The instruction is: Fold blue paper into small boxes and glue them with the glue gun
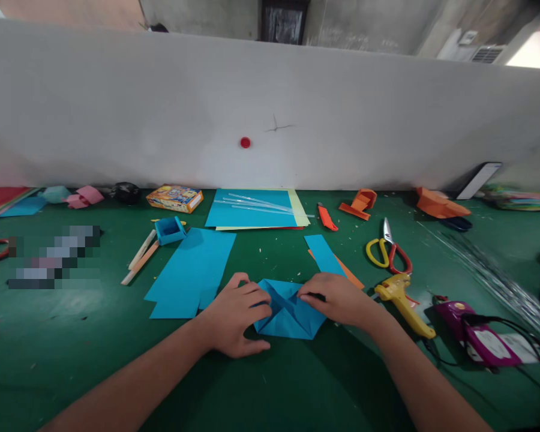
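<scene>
A creased blue sheet of paper (292, 318), partly folded, lies on the green table between my hands. My left hand (240, 312) rests at its left side with the fingers spread and the thumb apart. My right hand (337, 297) pinches a raised flap of the paper near its upper right edge. Under and beside my left wrist are flat blue paper pieces (193, 270). A blue paper strip (324, 252) on an orange strip (353, 276) lies just beyond my right hand.
Scissors (389, 249), a yellow glue gun (402, 303) and a purple device with cables (474, 336) lie at right. Beyond are an orange cutter (327, 217), stacked sheets with clear sticks (254, 210), a small box (175, 198) and a blue paper box (170, 231). A white wall (162, 108) bounds the back.
</scene>
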A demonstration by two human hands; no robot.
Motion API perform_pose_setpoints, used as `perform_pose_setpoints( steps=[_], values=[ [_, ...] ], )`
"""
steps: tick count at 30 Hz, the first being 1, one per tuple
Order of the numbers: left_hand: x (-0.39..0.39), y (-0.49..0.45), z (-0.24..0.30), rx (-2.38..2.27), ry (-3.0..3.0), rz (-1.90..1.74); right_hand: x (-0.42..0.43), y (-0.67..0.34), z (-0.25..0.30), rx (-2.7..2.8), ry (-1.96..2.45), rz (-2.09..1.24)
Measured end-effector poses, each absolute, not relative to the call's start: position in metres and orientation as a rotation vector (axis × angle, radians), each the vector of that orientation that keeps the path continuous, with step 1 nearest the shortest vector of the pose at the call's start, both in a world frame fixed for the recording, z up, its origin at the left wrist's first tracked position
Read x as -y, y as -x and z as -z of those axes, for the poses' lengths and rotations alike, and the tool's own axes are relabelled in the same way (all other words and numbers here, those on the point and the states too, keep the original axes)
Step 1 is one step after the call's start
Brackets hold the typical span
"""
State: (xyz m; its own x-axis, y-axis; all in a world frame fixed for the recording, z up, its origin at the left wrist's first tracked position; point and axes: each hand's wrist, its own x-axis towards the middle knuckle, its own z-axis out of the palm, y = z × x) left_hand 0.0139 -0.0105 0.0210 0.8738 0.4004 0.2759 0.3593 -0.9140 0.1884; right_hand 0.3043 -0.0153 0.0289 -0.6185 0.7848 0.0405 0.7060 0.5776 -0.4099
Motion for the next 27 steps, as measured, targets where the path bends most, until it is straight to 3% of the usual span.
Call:
perform_pose_setpoints(
  steps=[17,27],
  values=[
    [0.009,-0.019,-0.012,-0.576,-3.127,-0.548,0.021,-0.295,-0.032,2.597,1.280,-0.414],
    [0.009,-0.018,-0.016,-0.693,-3.143,-0.896,0.036,-0.287,-0.045,2.535,1.177,-0.526]
  ],
)
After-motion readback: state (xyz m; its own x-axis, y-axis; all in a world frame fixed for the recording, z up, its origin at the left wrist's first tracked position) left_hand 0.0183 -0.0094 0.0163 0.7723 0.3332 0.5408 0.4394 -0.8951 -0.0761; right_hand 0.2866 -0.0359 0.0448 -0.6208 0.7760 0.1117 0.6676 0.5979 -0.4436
